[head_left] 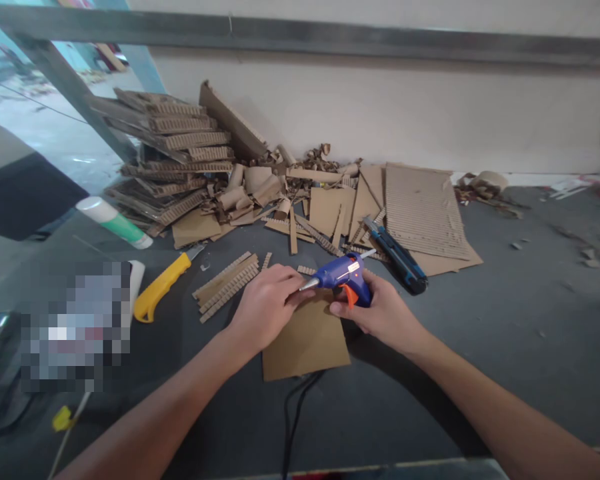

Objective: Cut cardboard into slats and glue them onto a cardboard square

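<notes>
My right hand (pixel 380 310) is wrapped round the handle of a blue hot glue gun (pixel 337 272) with an orange trigger. A white glue stick pokes out of its back end, and the metal nozzle points left. Right at that nozzle is my left hand (pixel 267 300), its fingers bent and pressed together; whatever they pinch is hidden. Beneath both hands lies a flat square of brown cardboard (pixel 305 340). Several corrugated cardboard strips (pixel 227 287) rest on the table to the left of my left hand.
A yellow utility knife (pixel 163 287) lies left, a blue-black cutter (pixel 397 257) right. Behind are stacked corrugated pieces (pixel 180 140), cardboard scraps (pixel 250 190) and a ribbed sheet (pixel 423 210). A white-green tube (pixel 115 223) lies far left. A black cord (pixel 290 413) runs toward the front edge.
</notes>
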